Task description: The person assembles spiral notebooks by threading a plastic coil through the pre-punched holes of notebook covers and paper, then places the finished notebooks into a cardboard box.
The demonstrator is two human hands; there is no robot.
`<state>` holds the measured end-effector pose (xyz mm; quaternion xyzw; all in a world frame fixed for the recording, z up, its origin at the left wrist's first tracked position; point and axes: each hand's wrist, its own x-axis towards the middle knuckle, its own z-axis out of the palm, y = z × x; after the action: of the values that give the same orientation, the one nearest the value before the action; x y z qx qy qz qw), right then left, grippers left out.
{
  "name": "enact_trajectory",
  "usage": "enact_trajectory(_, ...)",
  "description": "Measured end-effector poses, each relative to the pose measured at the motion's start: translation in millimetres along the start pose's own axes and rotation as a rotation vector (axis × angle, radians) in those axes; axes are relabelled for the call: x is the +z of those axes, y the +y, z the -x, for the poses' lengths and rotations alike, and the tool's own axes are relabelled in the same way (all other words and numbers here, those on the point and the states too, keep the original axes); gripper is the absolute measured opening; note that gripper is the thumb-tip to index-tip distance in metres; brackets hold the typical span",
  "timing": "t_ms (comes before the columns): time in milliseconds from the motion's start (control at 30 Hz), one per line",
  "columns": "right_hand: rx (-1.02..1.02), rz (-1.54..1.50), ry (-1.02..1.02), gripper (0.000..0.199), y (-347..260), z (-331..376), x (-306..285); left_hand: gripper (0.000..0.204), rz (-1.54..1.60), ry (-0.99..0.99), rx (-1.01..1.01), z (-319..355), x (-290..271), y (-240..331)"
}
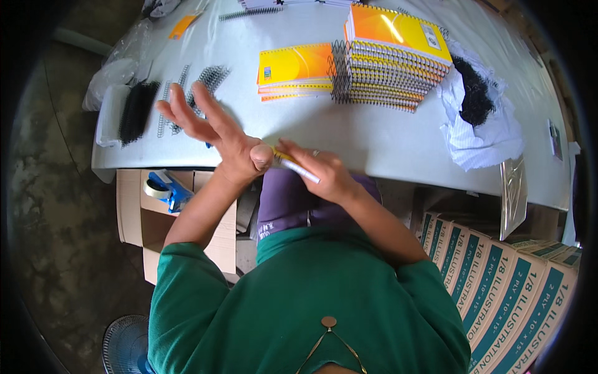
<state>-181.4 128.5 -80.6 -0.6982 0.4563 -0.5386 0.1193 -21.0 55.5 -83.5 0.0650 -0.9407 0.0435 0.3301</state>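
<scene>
My right hand (327, 174) is closed on a small notebook (302, 169), seen nearly edge-on with its white page edges and a bit of yellow cover. My left hand (227, 134) is beside it, fingers spread and thumb against or very near the notebook's end; whether it touches I cannot tell. Beyond my hands lies a low pile of yellow-orange notebooks (296, 62) with punched holes along the edge. To its right rises a taller stack of spiral-bound notebooks (398, 37). Loose dark spiral coils (212, 81) lie past my left fingers.
Black coils (476, 93) sit in crumpled white wrapping (483, 140) on the table's right. At left are a dark coil bundle (138, 112) and clear plastic (121, 62). Below the table edge stand an open carton (131, 212) with a blue tape dispenser (168, 190), and packed boxes (498, 280).
</scene>
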Motion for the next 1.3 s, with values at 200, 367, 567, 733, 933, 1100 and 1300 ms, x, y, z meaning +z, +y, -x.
enact_trajectory(200, 0.123, -0.127, 0.041, 0.069, 1, -12, -9, 0.087, -0.133, 0.025, 0.163, 16, 11, -7)
enact_trajectory(367, 0.246, -0.22, 0.034, 0.07, 0, -8, 0, 0.082, 0.261, -0.2, -0.077, 1, 25, 5)
enact_trajectory(567, 0.434, -0.426, 0.056, 0.079, -1, -9, -6, 0.046, 0.028, -0.208, -0.227, -61, -29, 15)
enact_trajectory(733, 0.472, -0.537, 0.069, 0.084, 6, -14, 3, 0.02, 0.185, -0.229, -0.308, -91, -47, 3)
enact_trajectory(933, 0.494, -0.381, 0.022, 0.083, 7, -16, -1, 0.024, 0.132, -0.474, -0.291, -110, -59, -8)
enact_trajectory(1100, 0.453, -0.39, 0.04, 0.082, 6, -15, -2, 0.022, 0.139, -0.461, -0.295, -107, -54, -3)
enact_trajectory(1300, 0.476, -0.336, -0.01, 0.077, 5, -15, -4, 0.018, 0.122, -0.474, -0.233, -114, -61, 0)
